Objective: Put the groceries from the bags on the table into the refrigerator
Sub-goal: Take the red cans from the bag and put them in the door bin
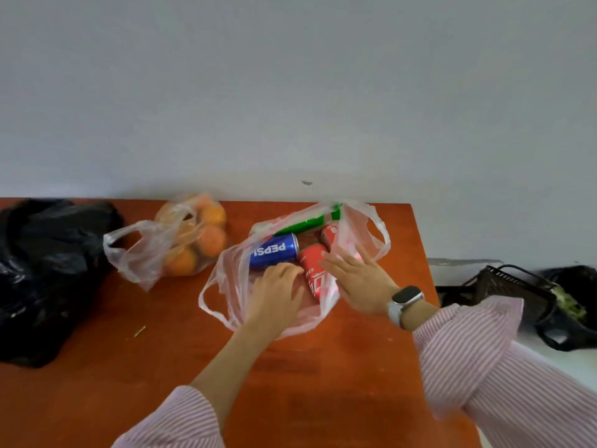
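head view: both hands are in the mouth of the thin clear plastic bag of cans [226, 279] lying on the orange-red wooden table [129, 367]. the left hand [274, 292] is curled, knuckles up, beside the blue pepsi can [274, 252]; i cannot tell whether its fingers hold anything. the right hand [355, 279], a watch at its wrist, lies flat with fingers spread wide over the bag's right side, touching the nearer red cola can [312, 270] but gripping nothing.

the step in hand looks like drawing the first can out. it is likely best to pin the loose film back with the right hand and take one can around its body, since cans lying on their sides may roll and the film may snag on them.

in this bag: the blue can, the nearer red can, a second red can [329, 234] behind it, and a green can or bottle [307, 223] at the back, all on their sides. the clear plastic bag of oranges [193, 240] sits just left, closed at the handles. the black plastic bag [48, 270] at far left hides its contents. the refrigerator is not in view.
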The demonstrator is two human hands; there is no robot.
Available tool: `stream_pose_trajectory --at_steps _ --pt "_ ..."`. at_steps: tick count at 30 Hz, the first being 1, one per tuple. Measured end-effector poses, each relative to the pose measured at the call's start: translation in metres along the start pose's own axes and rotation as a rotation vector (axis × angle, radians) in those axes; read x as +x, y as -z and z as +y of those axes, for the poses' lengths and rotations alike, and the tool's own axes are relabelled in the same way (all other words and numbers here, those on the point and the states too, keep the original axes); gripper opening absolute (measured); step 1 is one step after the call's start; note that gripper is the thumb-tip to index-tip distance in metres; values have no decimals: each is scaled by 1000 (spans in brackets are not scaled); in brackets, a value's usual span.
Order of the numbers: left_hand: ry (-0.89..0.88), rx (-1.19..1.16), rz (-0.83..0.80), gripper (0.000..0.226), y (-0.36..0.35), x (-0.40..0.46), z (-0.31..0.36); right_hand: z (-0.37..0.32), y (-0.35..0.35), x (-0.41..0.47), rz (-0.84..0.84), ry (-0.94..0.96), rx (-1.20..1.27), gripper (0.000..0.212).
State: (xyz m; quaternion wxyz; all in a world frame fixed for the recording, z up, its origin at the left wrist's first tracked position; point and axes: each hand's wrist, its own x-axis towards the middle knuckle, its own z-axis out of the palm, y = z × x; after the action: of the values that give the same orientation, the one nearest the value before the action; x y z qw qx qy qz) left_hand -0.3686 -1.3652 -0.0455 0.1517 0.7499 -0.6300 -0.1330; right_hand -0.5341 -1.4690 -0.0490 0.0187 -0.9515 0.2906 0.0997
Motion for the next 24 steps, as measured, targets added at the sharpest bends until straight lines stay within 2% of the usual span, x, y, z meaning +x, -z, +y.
stream_pose_trajectory --at_steps 3,5,6,9,12,16,20,24 --pt "-68 66 -82 37 -10 22 -3 25 -17 5 -48 25 -46 45" --pt "-149 129 -125 43 -15 36 -2 41 -26 -4 -43 -32 -54 36" --pt "-214 177 -141 46 -18 42 -1 49 -30 -9 -30 -77 -42 39" --pt "-447 303 -219 55 -27 61 5 58 -37 -18 -4 -223 201 62" --pt "-547 395 -345 61 -30 84 8 57 -43 -8 5 -412 511 47" --pt "-675 500 -376 61 -33 99 -1 39 -51 12 142 -586 709 38" --pt "-768 483 -331 66 -35 102 -11 31 -54 21 268 -626 629 50" --pt "-747 401 -151 70 -34 108 -19 37 -55 23 288 -525 421 41"
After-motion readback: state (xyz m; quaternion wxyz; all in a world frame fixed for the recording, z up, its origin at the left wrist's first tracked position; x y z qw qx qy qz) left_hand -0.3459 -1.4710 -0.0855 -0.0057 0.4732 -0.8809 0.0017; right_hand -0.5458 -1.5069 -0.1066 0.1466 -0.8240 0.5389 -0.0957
